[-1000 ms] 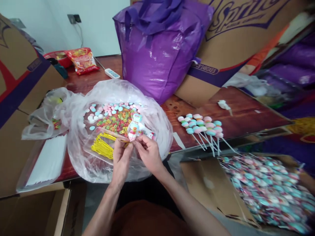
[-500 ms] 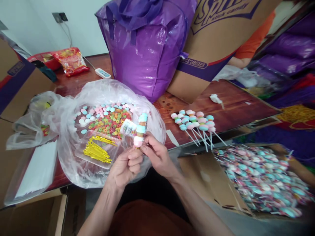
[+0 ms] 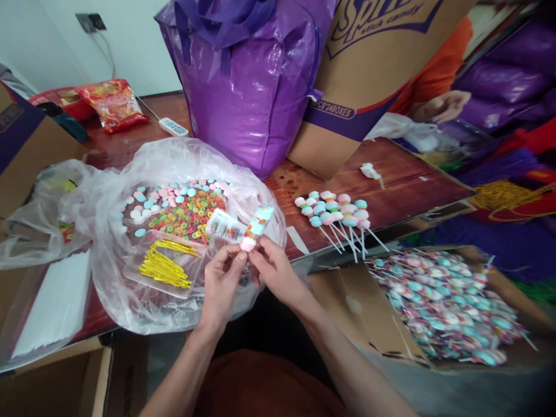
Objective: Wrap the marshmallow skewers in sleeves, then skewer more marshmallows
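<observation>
Stick candy (image 3: 256,226), tilted right, pinched at its lower end by left hand (image 3: 221,284) and right hand (image 3: 275,269), each grip closed on it, above the plastic bag (image 3: 130,289) on the counter (image 3: 391,185).

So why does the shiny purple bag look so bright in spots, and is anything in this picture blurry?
Head view: soft light glints white off the glossy purple plastic bag and the crumpled clear plastic bag; the cardboard box of wrapped candy sticks at right is smeared; the left hand and right hand, pinching a pastel candy stick, look fairly sharp.
</observation>
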`<state>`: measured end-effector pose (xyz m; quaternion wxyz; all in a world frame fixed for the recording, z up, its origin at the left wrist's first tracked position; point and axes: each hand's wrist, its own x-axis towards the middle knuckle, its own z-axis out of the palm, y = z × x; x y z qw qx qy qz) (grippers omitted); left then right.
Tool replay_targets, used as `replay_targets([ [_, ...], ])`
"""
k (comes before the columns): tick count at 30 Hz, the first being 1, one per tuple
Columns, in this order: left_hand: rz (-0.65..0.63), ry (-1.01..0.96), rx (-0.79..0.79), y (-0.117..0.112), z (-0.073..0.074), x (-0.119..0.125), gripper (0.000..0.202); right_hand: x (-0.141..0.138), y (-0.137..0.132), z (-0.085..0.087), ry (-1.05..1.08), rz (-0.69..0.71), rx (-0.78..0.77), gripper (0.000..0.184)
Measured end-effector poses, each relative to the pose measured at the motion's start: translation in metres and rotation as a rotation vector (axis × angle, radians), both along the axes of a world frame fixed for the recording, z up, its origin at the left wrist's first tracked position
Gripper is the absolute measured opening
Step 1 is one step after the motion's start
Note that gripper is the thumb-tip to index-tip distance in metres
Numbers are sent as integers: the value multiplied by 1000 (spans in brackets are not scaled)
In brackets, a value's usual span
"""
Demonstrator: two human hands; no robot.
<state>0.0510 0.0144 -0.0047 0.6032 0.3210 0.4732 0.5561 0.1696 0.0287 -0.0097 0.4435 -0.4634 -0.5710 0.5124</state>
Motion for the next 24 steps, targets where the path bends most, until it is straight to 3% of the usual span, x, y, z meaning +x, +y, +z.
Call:
replay_targets([
  [3, -51, -273, -163, 7, -1, -2, 31, 2, -1, -6, 43, -18, -11, 20],
  [9, -90, -565, -433, 17, 5, -6, 27, 13, -2, -13, -294, -127, 595, 26],
  [13, -93, -646, -536, 14, 9, -2, 22, 18, 2, -13, -447, -155, 803, 22],
  [17, -72, -627, -446, 8, 7, 6, 27, 12, 1, -10, -507, -214, 783, 21],
  [20, -169, -561, -383, 10, 6, 8, 31, 7, -5, -5, -479, -271, 687, 21],
  [22, -241, -512, -312, 12, 12, 8, 36, 7, -11, 1, -405, -271, 614, 19],
  [24, -186, -365, -169, 10, 20, 6, 40, 9, -16, 11, -310, -269, 536, 17],
])
